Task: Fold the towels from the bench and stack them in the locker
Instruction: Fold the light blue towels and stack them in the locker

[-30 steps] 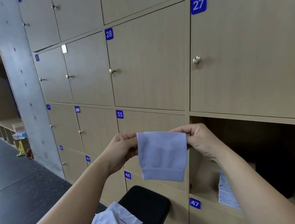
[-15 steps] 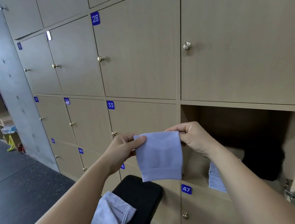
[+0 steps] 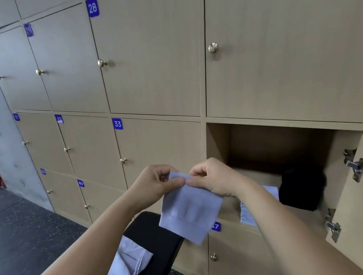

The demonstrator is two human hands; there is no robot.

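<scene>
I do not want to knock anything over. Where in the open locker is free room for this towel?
The held pale-blue towel fits best on the stack of folded pale towels in the open wooden locker: tall empty space above it. Bare floor also lies between the stack and the left wall. The right side is crowded by a black rounded bundle.

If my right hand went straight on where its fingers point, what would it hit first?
Likely the left hand: the right hand points at it, both pinching the towel edge, nearly touching.

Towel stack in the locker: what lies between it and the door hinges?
A black bundle inside the locker, beside the stack; the head view shows it.
</scene>
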